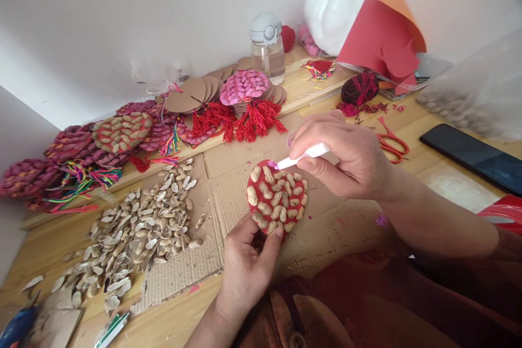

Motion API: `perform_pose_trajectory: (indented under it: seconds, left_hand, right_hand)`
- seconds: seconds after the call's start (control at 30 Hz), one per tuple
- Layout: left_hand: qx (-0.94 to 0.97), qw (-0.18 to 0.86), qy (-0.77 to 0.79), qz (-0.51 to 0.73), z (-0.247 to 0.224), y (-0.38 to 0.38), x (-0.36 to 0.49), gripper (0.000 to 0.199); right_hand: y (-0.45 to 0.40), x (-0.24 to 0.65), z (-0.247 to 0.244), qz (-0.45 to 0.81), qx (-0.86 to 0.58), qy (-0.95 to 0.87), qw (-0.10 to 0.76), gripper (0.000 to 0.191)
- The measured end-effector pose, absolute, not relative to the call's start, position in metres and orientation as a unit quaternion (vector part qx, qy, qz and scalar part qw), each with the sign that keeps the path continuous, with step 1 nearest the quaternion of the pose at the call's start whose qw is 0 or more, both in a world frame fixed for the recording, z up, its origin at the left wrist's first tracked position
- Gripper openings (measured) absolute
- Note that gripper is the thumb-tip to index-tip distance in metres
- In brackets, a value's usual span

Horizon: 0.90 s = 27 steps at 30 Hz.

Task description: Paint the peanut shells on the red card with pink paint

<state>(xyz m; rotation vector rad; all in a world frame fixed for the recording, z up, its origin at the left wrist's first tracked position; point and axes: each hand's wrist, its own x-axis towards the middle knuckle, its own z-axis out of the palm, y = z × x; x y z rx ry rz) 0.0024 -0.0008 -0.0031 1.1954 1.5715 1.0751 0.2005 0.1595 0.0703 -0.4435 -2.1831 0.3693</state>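
- The left hand (pixel 249 262) is partly closed, pinching the near edge of the red disc (pixel 271 208) between thumb and fingers; the palm is not visible.
- The right hand (pixel 346 155) is curled around a white marker (pixel 304 156), gripping it between thumb and fingers, with its pink tip at the disc's far edge; whether it touches a peanut shell there I cannot tell.
- The disc, covered with peanut shells, is held tilted above the cardboard (pixel 218 190), near the middle of the scene.
- The loose shell heap (pixel 142 228) lies left of the disc, partly on the cardboard; a strip of cardboard runs between heap and disc.
- The cardboard's near left edge is torn, with the wooden table (pixel 163 321) showing beyond it.
- On the far side, a raised wooden ledge (pixel 314 92) bounds the work area, bearing a clear bottle (pixel 269 51) and, left of it, a pink round piece (pixel 243 87) with red tassels (pixel 258 119) hanging over the edge.
- To the far left, finished-looking round pieces (pixel 73 144) overlap in a pile.
- Right of the right hand, orange-handled scissors (pixel 395 144) lie near a black phone (pixel 475 155), well apart from the disc.
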Motion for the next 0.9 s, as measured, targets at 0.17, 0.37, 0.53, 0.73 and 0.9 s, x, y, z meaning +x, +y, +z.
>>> perform_pose_trajectory:
  seconds: [0.17,0.37,0.53,0.73,0.9]
  left_hand:
    - [0.478,0.431,0.632,0.432,-0.0038,-0.0012,0.0023,0.020]
    - [0.455,0.453,0.630,0.436,-0.0011,0.0002,0.0026,0.024]
    - [0.399,0.507,0.616,0.452,0.0017,0.0019,0.0046,0.034]
    - [0.336,0.552,0.590,0.483,-0.0016,0.0007,-0.0004,0.041]
    - [0.320,0.571,0.581,0.483,0.0013,0.0027,-0.0029,0.040]
  right_hand:
    - [0.1589,0.1983,0.0691,0.151,-0.161,-0.875,0.432,0.003]
    - [0.1588,0.1985,0.0694,0.129,-0.153,-0.894,0.401,0.008]
    - [0.1616,0.2009,0.0677,0.122,-0.156,-0.894,0.403,0.004]
    - [0.1640,0.2009,0.0681,0.136,-0.157,-0.894,0.397,0.008]
    - [0.1649,0.1992,0.0664,0.149,-0.149,-0.893,0.397,0.006]
